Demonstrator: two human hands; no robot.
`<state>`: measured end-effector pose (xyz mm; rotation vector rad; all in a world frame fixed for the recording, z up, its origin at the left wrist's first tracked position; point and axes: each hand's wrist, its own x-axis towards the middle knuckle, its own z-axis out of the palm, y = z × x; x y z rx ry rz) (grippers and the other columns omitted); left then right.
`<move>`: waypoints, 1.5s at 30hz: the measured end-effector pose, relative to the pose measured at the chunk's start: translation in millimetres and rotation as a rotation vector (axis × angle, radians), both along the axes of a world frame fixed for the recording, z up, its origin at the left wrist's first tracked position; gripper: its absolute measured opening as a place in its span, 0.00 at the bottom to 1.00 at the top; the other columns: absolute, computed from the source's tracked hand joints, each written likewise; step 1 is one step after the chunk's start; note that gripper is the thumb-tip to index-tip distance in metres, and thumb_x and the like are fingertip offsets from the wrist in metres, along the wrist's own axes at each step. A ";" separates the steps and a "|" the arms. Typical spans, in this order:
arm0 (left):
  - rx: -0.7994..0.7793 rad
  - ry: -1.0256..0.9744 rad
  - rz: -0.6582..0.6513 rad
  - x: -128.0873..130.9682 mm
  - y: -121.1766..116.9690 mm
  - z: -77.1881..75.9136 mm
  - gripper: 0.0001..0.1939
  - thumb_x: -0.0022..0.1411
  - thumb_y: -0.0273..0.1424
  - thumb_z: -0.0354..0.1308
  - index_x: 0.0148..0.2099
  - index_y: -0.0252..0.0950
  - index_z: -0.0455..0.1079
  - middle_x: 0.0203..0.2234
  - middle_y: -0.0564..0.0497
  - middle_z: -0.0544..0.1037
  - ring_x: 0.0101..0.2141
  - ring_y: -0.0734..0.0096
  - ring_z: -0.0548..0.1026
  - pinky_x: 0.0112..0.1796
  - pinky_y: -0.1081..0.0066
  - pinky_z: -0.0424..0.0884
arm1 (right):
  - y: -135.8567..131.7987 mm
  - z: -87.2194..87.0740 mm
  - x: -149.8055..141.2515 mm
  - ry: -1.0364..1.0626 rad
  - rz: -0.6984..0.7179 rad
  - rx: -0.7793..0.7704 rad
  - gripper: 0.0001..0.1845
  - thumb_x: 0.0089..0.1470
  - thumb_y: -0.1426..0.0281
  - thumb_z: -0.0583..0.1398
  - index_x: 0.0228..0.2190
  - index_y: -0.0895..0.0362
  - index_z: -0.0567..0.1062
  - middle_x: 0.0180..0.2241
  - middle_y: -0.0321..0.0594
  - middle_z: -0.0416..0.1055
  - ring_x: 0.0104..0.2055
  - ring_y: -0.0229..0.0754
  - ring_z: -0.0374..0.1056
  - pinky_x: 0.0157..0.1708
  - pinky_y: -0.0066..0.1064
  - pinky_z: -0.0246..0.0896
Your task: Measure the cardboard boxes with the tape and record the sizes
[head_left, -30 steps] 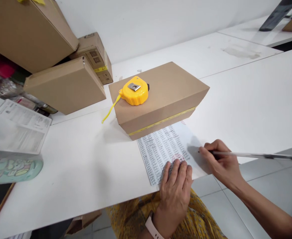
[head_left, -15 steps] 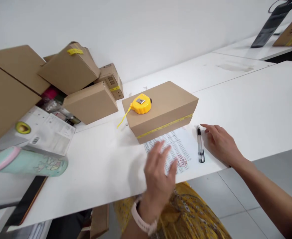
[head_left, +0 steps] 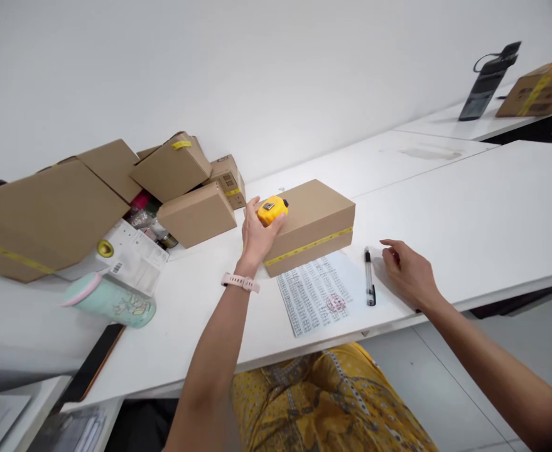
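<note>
My left hand [head_left: 258, 232], with a pink band at the wrist, has its fingers around a yellow tape measure [head_left: 272, 210] at the left end of a closed cardboard box [head_left: 320, 204]. Yellow tape runs along the box's front side. Partly under the box lies a sheet of paper [head_left: 311, 295] with dense columns of writing and a red round stamp. A clear pen with black ends [head_left: 368, 276] rests at the sheet's right. Beside the pen, my right hand [head_left: 407, 270] lies on the table holding nothing, its index finger stretched out and the others curled.
Cardboard boxes [head_left: 195, 213] are piled at the left, by a white carton [head_left: 137, 257] with an avocado picture. A mint-green bottle [head_left: 115, 301] lies before them. At the far right stand a dark bottle [head_left: 485, 88] and a taped box [head_left: 534, 94]. The table's front edge [head_left: 351, 339] is near my lap.
My right hand has let go of the pen, which now lies on the table. My left hand has lifted off the paper and moved up to the tape measure. The view has shifted.
</note>
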<state>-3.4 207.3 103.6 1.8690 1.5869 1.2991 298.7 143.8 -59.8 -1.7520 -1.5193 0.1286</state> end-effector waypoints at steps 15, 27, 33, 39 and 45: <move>-0.466 -0.359 -0.562 39.9 -76.7 10.7 0.32 0.57 0.42 0.68 0.58 0.35 0.62 0.36 0.47 0.77 0.32 0.71 0.72 0.34 0.68 0.67 | -35.0 138.7 -55.9 0.991 0.674 -0.343 0.23 0.49 0.50 0.69 0.32 0.58 0.82 0.35 0.45 0.77 0.36 0.41 0.70 0.39 0.36 0.71; -0.290 -0.540 -0.106 -105.6 -2.9 25.8 0.30 0.51 0.51 0.64 0.46 0.32 0.71 0.25 0.53 0.75 0.20 0.78 0.67 0.20 0.76 0.57 | 123.3 168.7 -7.7 0.874 0.348 -0.142 0.09 0.52 0.71 0.69 0.23 0.58 0.76 0.23 0.39 0.69 0.25 0.37 0.63 0.29 0.35 0.69; -0.355 -0.527 -0.024 -148.7 -0.3 2.0 0.31 0.50 0.52 0.64 0.44 0.30 0.73 0.26 0.49 0.77 0.20 0.76 0.68 0.20 0.76 0.59 | 154.2 144.8 -26.5 0.721 0.301 -0.205 0.11 0.48 0.69 0.70 0.21 0.57 0.75 0.24 0.43 0.73 0.28 0.41 0.67 0.32 0.37 0.68; -0.378 -0.529 -0.071 -136.9 3.8 -7.9 0.30 0.51 0.53 0.65 0.43 0.32 0.73 0.28 0.49 0.77 0.22 0.75 0.70 0.23 0.75 0.61 | 158.4 133.1 -31.7 0.562 0.267 -0.273 0.09 0.45 0.64 0.70 0.27 0.56 0.78 0.31 0.43 0.77 0.33 0.43 0.69 0.31 0.34 0.65; -0.387 -0.524 -0.153 -124.2 10.8 -2.0 0.28 0.52 0.53 0.65 0.42 0.33 0.75 0.29 0.49 0.77 0.23 0.76 0.67 0.24 0.74 0.61 | 158.1 127.4 -37.4 0.492 0.236 -0.321 0.13 0.49 0.57 0.65 0.26 0.54 0.78 0.34 0.46 0.80 0.36 0.51 0.73 0.31 0.37 0.66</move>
